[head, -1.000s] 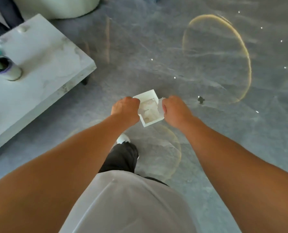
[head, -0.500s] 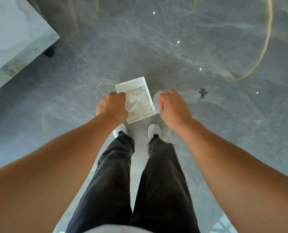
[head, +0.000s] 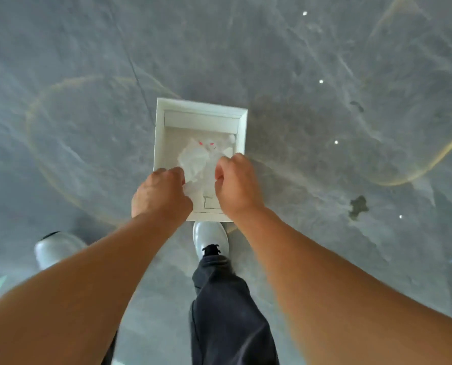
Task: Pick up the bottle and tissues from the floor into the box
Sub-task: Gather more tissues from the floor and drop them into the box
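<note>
A white open-topped box (head: 200,108) is held above the grey floor, straight ahead of me. My left hand (head: 160,194) grips its near left corner and my right hand (head: 236,187) grips its near right side. Inside the box lie crumpled white tissues (head: 193,160) and what looks like a clear bottle (head: 221,147); the two blur together and I cannot separate them well. The near part of the box's inside is hidden by my hands.
Glossy grey marble floor (head: 311,75) lies all around, with a dark spot (head: 357,206) to the right. My two white shoes (head: 210,239) and a dark trouser leg (head: 227,312) are below the box. Ring-shaped light reflections show on the floor.
The view has tilted further down and the low marble table has left the frame. The box now looks larger and closer, turned squarer to me. Both hands keep their hold on it.
</note>
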A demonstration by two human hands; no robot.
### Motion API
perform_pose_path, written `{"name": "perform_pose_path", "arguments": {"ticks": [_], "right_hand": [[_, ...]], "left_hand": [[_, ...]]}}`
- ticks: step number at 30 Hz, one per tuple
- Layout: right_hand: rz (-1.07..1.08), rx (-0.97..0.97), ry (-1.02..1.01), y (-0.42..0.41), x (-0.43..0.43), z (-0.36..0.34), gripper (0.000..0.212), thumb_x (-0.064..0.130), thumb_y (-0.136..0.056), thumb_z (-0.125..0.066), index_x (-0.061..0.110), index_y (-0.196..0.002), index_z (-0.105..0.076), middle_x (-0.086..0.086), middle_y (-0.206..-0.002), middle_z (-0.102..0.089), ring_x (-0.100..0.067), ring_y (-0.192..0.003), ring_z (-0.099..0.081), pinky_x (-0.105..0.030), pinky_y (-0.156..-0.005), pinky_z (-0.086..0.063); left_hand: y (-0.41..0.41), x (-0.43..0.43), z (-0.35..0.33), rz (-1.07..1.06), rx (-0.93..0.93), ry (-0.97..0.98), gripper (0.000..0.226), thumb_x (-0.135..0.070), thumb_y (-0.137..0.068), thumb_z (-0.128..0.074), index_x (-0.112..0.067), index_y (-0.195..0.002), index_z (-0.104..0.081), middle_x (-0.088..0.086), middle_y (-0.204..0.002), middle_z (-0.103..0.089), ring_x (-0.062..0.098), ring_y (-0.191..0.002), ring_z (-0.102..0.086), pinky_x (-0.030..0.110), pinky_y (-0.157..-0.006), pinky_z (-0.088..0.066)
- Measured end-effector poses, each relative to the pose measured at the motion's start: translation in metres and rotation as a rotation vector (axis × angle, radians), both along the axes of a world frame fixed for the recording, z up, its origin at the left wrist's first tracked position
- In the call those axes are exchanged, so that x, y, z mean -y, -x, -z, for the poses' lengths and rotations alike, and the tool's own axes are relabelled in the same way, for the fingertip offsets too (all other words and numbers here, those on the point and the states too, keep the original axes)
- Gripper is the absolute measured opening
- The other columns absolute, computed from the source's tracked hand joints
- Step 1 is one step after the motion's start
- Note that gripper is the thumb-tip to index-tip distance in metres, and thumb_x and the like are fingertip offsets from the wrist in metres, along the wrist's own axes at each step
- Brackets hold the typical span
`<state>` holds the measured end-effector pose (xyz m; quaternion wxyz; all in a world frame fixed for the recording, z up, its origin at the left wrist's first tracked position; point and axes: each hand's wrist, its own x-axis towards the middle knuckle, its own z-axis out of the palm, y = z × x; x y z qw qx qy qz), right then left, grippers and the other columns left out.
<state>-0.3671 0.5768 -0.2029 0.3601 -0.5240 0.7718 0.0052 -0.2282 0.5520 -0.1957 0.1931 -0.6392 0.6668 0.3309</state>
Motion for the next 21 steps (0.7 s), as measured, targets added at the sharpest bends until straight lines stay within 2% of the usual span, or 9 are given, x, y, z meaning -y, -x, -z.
{"name": "perform_pose_path", "arguments": {"ticks": [4, 6, 8, 10, 12, 16, 19, 21], "right_hand": [[0.016, 0.009, -0.047, 0.002, 0.009, 0.072, 0.014, 0.002, -0.08, -0.058, 0.01, -0.089, -0.065, -0.015, -0.107, -0.055, -0.031, -0.093, -0.057, -0.029, -0.08, -0.042], [-0.001, -0.012, -0.061, 0.002, 0.009, 0.091, 0.019, 0.0, -0.08, -0.058, 0.015, -0.09, -0.063, -0.012, -0.113, -0.05, -0.03, -0.094, -0.057, -0.029, -0.082, -0.044], [-0.028, -0.054, -0.077, 0.002, 0.005, 0.095, 0.029, -0.003, -0.077, -0.055, 0.021, -0.093, -0.06, -0.008, -0.117, -0.044, -0.03, -0.093, -0.056, -0.031, -0.078, -0.046], [-0.059, -0.12, -0.094, 0.002, 0.0, 0.082, 0.035, -0.006, -0.075, -0.052, 0.021, -0.095, -0.059, -0.008, -0.119, -0.041, -0.031, -0.096, -0.053, -0.03, -0.076, -0.044], [-0.108, -0.16, -0.125, -0.004, -0.005, 0.056, 0.034, -0.007, -0.075, -0.052, 0.018, -0.096, -0.06, -0.01, -0.119, -0.042, -0.032, -0.101, -0.051, -0.032, -0.082, -0.046], [-0.184, -0.193, -0.195, -0.045, -0.001, -0.019, 0.025, -0.002, -0.08, -0.054, 0.018, -0.092, -0.061, -0.009, -0.112, -0.047, -0.029, -0.102, -0.053, -0.035, -0.085, -0.049], [-0.251, -0.148, -0.224, -0.107, 0.008, -0.097, 0.022, 0.001, -0.078, -0.054, 0.022, -0.08, -0.059, -0.004, -0.099, -0.05, -0.027, -0.098, -0.056, -0.028, -0.079, -0.045], [-0.29, -0.137, -0.191, -0.154, 0.012, -0.153, 0.018, 0.005, -0.078, -0.055, 0.023, -0.075, -0.057, -0.004, -0.094, -0.051, -0.029, -0.095, -0.057, -0.029, -0.08, -0.046]], "left_hand": [[-0.001, -0.012, 0.064, -0.073, 0.007, -0.023, 0.024, -0.013, -0.075, -0.063, -0.02, -0.098, -0.059, 0.005, -0.09, -0.056, 0.032, -0.077, -0.056, 0.036, -0.063, -0.044], [-0.006, -0.017, 0.083, -0.098, -0.034, -0.06, 0.041, -0.016, -0.076, -0.067, -0.025, -0.113, -0.053, 0.006, -0.1, -0.057, 0.032, -0.084, -0.059, 0.039, -0.066, -0.049], [-0.013, -0.022, 0.088, -0.101, -0.088, -0.128, 0.067, -0.021, -0.075, -0.072, -0.032, -0.132, -0.039, 0.006, -0.11, -0.055, 0.033, -0.093, -0.06, 0.043, -0.073, -0.053], [-0.024, -0.023, 0.077, -0.111, -0.141, -0.171, 0.075, -0.023, -0.075, -0.073, -0.034, -0.138, -0.033, 0.007, -0.113, -0.053, 0.032, -0.096, -0.059, 0.044, -0.076, -0.054], [-0.042, -0.023, 0.054, -0.115, -0.185, -0.167, 0.064, -0.022, -0.075, -0.07, -0.031, -0.132, -0.042, 0.005, -0.11, -0.053, 0.029, -0.094, -0.059, 0.041, -0.075, -0.054], [-0.111, -0.017, -0.019, -0.045, -0.174, -0.055, 0.029, -0.019, -0.078, -0.061, -0.024, -0.106, -0.054, -0.001, -0.092, -0.051, 0.026, -0.08, -0.057, 0.035, -0.062, -0.045], [-0.191, -0.016, -0.096, -0.015, -0.087, 0.019, 0.02, -0.018, -0.08, -0.056, -0.021, -0.1, -0.055, 0.004, -0.097, -0.057, 0.032, -0.088, -0.06, 0.034, -0.066, -0.045], [-0.241, -0.021, -0.153, -0.041, -0.043, 0.056, 0.019, -0.016, -0.079, -0.055, -0.019, -0.098, -0.055, 0.006, -0.099, -0.059, 0.033, -0.091, -0.06, 0.034, -0.067, -0.043]]}}
